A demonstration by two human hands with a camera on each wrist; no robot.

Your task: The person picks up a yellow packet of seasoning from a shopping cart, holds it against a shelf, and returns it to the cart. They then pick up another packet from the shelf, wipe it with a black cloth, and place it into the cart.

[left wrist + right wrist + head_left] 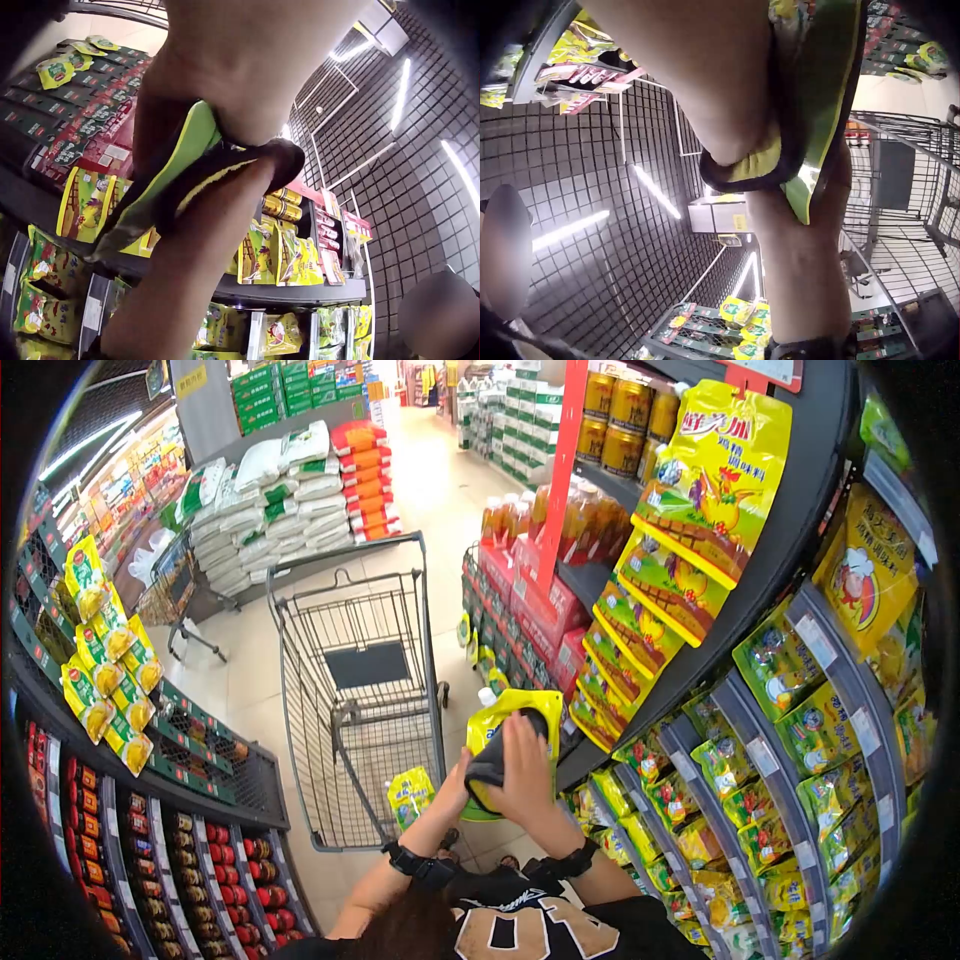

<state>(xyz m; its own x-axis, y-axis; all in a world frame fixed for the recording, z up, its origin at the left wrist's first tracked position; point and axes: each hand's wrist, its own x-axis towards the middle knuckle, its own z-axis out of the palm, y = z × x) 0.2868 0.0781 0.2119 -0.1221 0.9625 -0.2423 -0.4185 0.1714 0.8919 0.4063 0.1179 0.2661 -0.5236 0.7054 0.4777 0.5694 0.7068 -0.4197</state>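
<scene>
A yellow pouch with a white spout [488, 697] is upright between both hands in the head view; its green back [161, 180] shows in the left wrist view. A dark, soft-looking item with a yellow inner side [754, 165] lies against it. My left hand [455, 785] holds the pouch's left side, thumb at the edge, fingers hidden behind. My right hand [524, 772] lies over the dark item [488, 762] with its fingers straight and together. What the dark item is, I cannot tell.
A wire cart [360, 760] stands ahead on the left, another yellow pouch [410, 796] at its near end. Yellow pouches [715, 470] hang on the right shelf's end. Jar shelves [190, 860] are at left, stacked sacks [300, 485] beyond the cart.
</scene>
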